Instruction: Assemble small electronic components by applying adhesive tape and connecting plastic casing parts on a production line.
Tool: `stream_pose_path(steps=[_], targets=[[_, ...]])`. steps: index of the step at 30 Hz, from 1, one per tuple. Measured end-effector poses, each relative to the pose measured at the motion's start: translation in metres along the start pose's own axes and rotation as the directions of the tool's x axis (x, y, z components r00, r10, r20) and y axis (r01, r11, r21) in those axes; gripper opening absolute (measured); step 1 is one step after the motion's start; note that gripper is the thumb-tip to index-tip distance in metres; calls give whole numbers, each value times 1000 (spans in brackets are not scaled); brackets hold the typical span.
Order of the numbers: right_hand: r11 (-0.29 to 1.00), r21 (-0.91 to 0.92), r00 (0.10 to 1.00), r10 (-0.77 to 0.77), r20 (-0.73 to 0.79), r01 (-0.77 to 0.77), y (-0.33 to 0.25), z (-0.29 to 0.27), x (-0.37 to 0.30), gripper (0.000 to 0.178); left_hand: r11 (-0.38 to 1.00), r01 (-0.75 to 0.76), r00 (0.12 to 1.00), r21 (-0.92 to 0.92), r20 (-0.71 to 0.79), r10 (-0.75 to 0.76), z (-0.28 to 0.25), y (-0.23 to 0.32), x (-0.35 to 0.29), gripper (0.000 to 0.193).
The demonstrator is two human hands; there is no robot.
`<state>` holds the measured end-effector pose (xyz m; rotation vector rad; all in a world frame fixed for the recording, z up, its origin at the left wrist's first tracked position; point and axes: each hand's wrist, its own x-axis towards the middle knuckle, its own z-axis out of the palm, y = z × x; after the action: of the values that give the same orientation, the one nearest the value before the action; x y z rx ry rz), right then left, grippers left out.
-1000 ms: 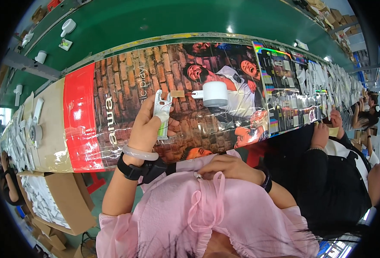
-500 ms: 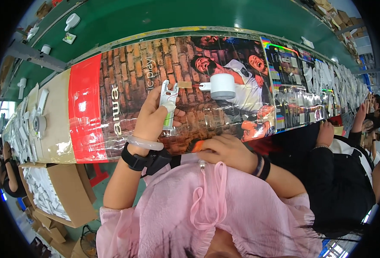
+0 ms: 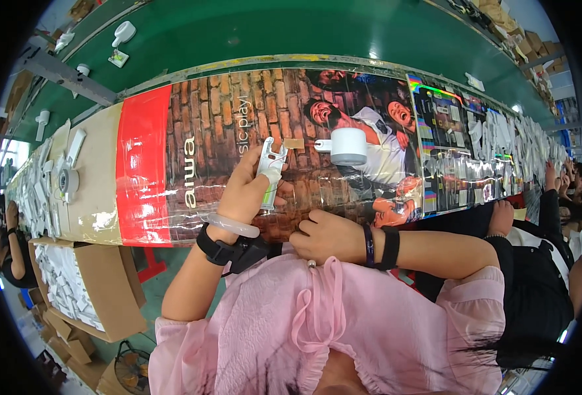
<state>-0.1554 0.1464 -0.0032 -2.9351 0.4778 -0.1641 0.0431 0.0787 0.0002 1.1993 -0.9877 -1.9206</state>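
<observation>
My left hand (image 3: 239, 197) grips a narrow white plastic housing (image 3: 272, 158) with a forked far end and a green-and-silver part inside. The housing stands tilted over the printed sheet on the bench. Thin wires seem to run from it past a small brown tab (image 3: 294, 143) to a white round-headed device (image 3: 348, 146) with a short neck, lying on the sheet to the right. At the bench's near edge, close to my body, is my right hand (image 3: 327, 238). Its fingers are curled in, and whatever they may hold is hidden.
A green conveyor belt (image 3: 251, 36) runs behind the bench, carrying a white device (image 3: 124, 33). White parts (image 3: 39, 197) are heaped at the left, next to a round-headed unit (image 3: 68, 181). A cardboard box (image 3: 110, 289) of white pieces stands below. Co-workers sit at the right.
My right hand has turned and curled more tightly. An orange-and-black object seen by its fingers before is out of sight. The view has shifted slightly; my left hand still holds the housing.
</observation>
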Motion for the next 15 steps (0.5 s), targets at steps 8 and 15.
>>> stream_pose_path(steps=[8,15], targets=[[998,40,998,-55,-33,56,4,6,0,15,992,31,999,-119,21,-29,-5,-6,1,47],[998,40,998,-53,19,53,1,5,1,15,994,5,1000,-106,21,-3,-6,-14,0,42]])
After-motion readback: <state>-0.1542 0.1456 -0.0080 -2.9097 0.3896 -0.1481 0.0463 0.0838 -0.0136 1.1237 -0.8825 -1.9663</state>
